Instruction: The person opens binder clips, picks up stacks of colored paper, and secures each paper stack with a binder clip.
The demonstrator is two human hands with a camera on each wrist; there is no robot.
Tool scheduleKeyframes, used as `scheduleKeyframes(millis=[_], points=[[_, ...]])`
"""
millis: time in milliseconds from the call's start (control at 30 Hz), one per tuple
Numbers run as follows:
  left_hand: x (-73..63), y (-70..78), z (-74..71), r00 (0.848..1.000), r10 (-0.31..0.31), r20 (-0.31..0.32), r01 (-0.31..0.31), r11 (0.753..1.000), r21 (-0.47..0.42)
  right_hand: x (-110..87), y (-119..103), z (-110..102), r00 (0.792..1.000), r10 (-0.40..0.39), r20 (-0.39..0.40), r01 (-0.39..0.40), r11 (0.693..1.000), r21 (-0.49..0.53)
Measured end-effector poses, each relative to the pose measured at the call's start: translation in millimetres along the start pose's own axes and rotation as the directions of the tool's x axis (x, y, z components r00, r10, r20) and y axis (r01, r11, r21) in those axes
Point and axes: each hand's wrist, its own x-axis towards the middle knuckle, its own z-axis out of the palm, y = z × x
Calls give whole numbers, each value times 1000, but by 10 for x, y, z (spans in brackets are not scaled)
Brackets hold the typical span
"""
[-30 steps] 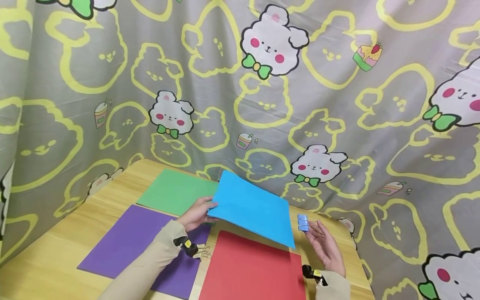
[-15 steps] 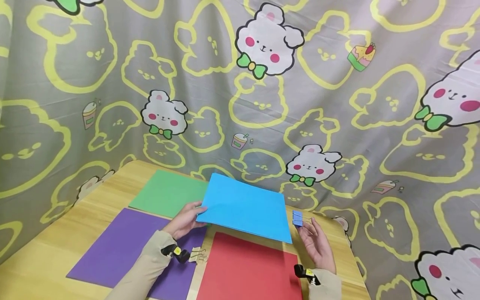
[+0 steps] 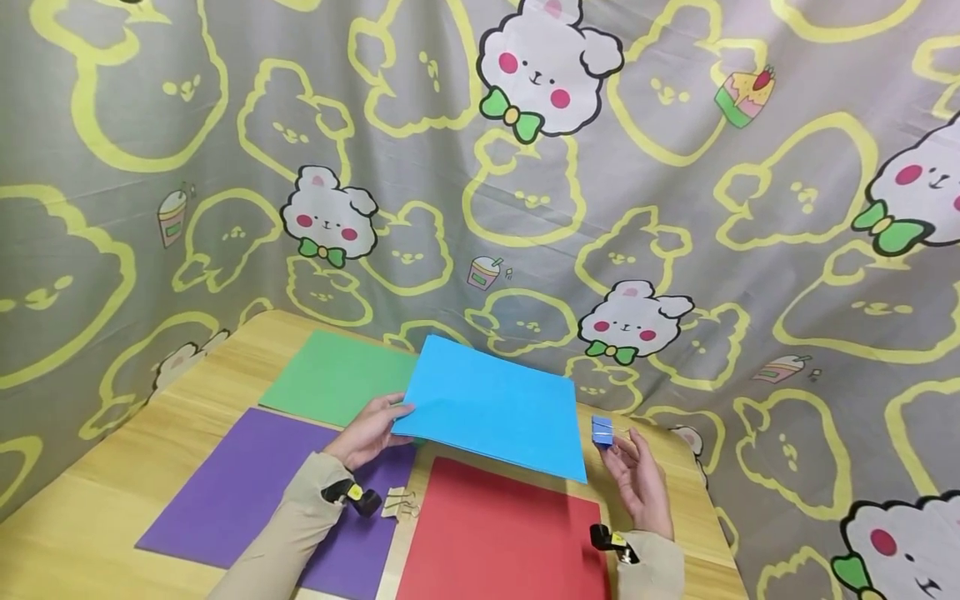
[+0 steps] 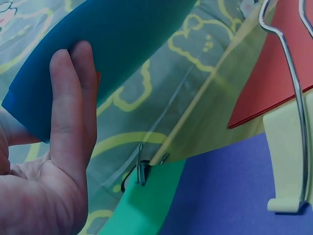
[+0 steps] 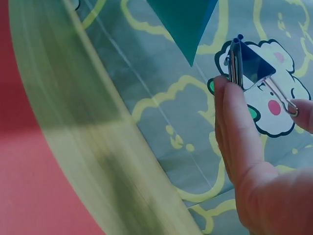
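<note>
My left hand (image 3: 367, 433) grips the near-left corner of a blue paper stack (image 3: 491, 408), thumb on top and fingers beneath. Held tilted over the table, the stack has its right corner free in the air. Just beyond that corner, my right hand (image 3: 637, 479) holds a blue binder clip (image 3: 602, 431), apart from the paper. In the right wrist view the thumb (image 5: 303, 113) presses one wire handle of the clip, and the straight fingers (image 5: 242, 127) bear on the other side. Below the blue stack lies red paper (image 3: 502, 533).
Purple paper (image 3: 255, 500) and green paper (image 3: 337, 375) lie on the left of the wooden table (image 3: 195, 433). A cream binder clip (image 3: 400, 502) sits at the purple paper's right edge. Another clip (image 4: 142, 172) grips the green paper. A patterned curtain (image 3: 420, 167) hangs behind.
The head view shifts a little. The blue stack levels out slightly in my left hand, and the blue clip turns a bit in my right hand. Both grips stay as they were.
</note>
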Motion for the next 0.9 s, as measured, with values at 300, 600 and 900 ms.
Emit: scheduleKeyframes(millis=[300,600,900], points=[[7,11,12,1000,-1,5,0,1000,3,15,38,36,986,-76,-146,61,993,-98],[8,12,1,999,-4,44,4,1000,-12,-2,67,62,987,-87,-135,66,986,-152],[7,18,5,999,-16,38,16,1000,-6,-19,62,76,991,-70,-113,57,992,-113]])
